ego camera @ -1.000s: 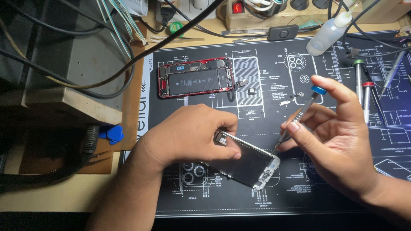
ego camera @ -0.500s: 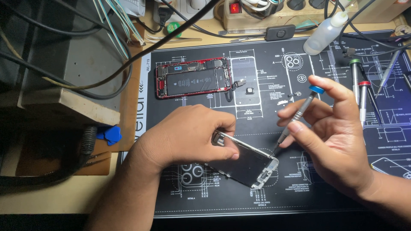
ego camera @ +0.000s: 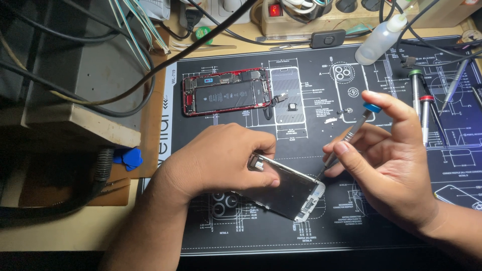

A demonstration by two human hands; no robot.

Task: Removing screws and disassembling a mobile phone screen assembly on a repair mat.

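Observation:
My left hand [ego camera: 221, 158] grips a detached phone screen panel [ego camera: 288, 193], back side up, tilted over the black repair mat [ego camera: 321, 80]. My right hand [ego camera: 391, 160] holds a thin screwdriver [ego camera: 351, 133] with a blue cap. Its tip touches the panel's right edge near the top corner. An opened red phone body [ego camera: 226, 92] with its battery exposed lies on the mat farther back, apart from both hands.
Two more screwdrivers [ego camera: 420, 103] and tweezers [ego camera: 454, 85] lie at the mat's right. A white squeeze bottle [ego camera: 380, 40] and a power strip [ego camera: 301, 11] stand at the back. Cables [ego camera: 125, 75] hang over the left side. Blue picks [ego camera: 128, 157] lie by the mat's left edge.
Both hands stay in nearly the same place. The screwdriver's tip has stayed at the panel's right edge, with only slight finger shifts on its shaft.

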